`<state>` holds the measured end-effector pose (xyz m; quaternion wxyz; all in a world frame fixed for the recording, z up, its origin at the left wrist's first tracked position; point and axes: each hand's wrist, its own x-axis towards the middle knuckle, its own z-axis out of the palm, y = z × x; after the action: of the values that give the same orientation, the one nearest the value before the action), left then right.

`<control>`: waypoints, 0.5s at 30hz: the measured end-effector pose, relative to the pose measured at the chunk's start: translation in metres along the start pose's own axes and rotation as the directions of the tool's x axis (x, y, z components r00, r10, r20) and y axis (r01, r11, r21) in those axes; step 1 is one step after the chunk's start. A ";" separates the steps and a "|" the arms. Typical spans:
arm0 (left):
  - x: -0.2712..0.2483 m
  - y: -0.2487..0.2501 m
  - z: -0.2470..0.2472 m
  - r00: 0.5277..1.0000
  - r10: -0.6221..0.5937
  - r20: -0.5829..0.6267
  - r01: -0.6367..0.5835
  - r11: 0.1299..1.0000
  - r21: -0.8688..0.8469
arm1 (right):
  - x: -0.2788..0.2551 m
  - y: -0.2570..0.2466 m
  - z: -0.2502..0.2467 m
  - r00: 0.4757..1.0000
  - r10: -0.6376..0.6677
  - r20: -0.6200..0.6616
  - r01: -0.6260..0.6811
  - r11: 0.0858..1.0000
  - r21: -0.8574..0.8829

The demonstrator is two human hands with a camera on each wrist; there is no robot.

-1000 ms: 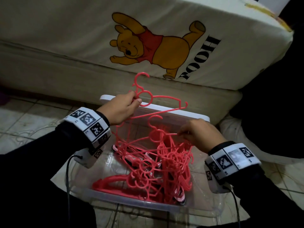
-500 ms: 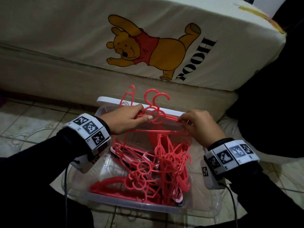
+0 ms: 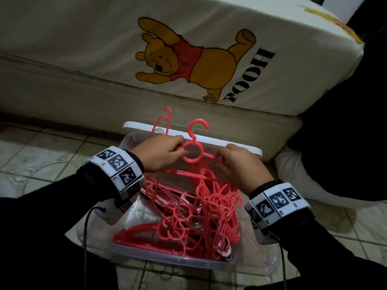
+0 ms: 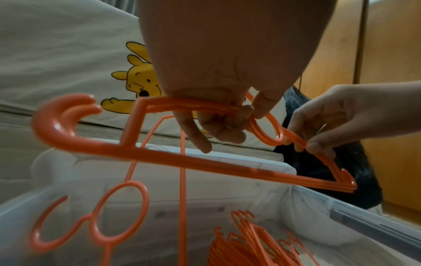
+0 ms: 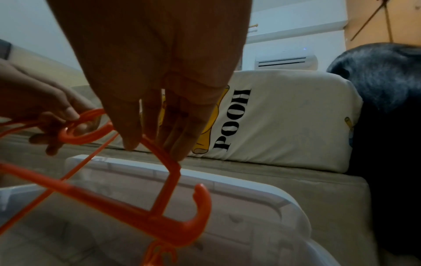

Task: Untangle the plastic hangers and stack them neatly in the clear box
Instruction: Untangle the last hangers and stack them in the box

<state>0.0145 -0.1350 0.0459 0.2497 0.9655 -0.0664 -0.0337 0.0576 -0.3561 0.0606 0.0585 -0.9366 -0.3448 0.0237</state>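
Observation:
Over the far end of the clear box (image 3: 184,265), both hands hold a coral-pink hanger (image 3: 193,153) level, its hook pointing up. My left hand (image 3: 179,152) grips the left shoulder beside the ring, fingers curled round it (image 4: 224,124). My right hand (image 3: 223,160) pinches the right shoulder (image 5: 157,144). In the left wrist view the held hanger (image 4: 182,160) looks doubled, and a thinner hanger (image 4: 124,207) dangles from it. A tangled pile of pink hangers (image 3: 203,214) fills the box below.
A white lid (image 3: 236,147) leans behind the box against a mattress with a bear print (image 3: 188,59). Tiled floor (image 3: 41,149) lies to the left. A dark bundle (image 3: 339,132) and a white cushion (image 3: 293,172) sit on the right.
My right hand left the pile and took the raised hanger's right shoulder. Both hands drew closer together, and the hanger came down level over the box's far end.

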 end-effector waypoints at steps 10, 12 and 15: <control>-0.002 0.000 -0.001 0.974 0.065 -0.216 0.024 0.922 0.386 | 0.002 -0.010 0.001 0.996 -0.062 -0.064 0.052 0.988 -0.145; -0.001 -0.001 -0.005 0.974 0.032 -0.226 0.047 0.941 0.335 | 0.002 -0.012 0.000 0.997 -0.035 -0.069 0.033 0.999 -0.030; 0.002 -0.009 -0.014 0.957 -0.015 -0.291 0.124 0.925 0.359 | 0.004 -0.008 0.001 0.994 0.039 -0.104 -0.030 0.996 0.087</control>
<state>0.0186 -0.1210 0.0538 0.0668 0.9918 -0.0006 0.1090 0.0552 -0.3469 0.0603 0.1160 -0.9390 -0.3235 -0.0102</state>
